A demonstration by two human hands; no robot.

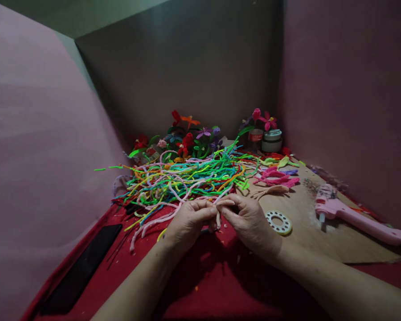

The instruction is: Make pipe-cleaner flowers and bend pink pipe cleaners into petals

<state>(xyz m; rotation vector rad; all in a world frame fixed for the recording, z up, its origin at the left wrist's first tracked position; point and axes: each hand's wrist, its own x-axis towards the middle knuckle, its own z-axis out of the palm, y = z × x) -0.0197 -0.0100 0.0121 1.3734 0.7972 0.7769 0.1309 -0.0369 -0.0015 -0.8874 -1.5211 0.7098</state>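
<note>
Over the red cloth, my left hand [190, 221] and my right hand [249, 223] meet with fingertips pinched together. Between them is a short, pale pink pipe cleaner [218, 218], one part hanging down and another lying across my right fingers. Both hands are closed on it; my fingers cover the middle where the parts meet. Just beyond lies a large tangled heap of pipe cleaners [187, 178] in green, yellow, pink, blue and orange. Close to my right hand, a white ring with holes [278, 222] rests on a brown board.
A pink glue gun [357, 214] lies on the brown board [300, 240] at right. Pink pipe-cleaner pieces [277, 177] sit behind the ring. Finished fuzzy flowers [187, 142] and a lidded jar [272, 141] stand at the back. A flat black object [83, 267] lies at left. Pink walls enclose both sides.
</note>
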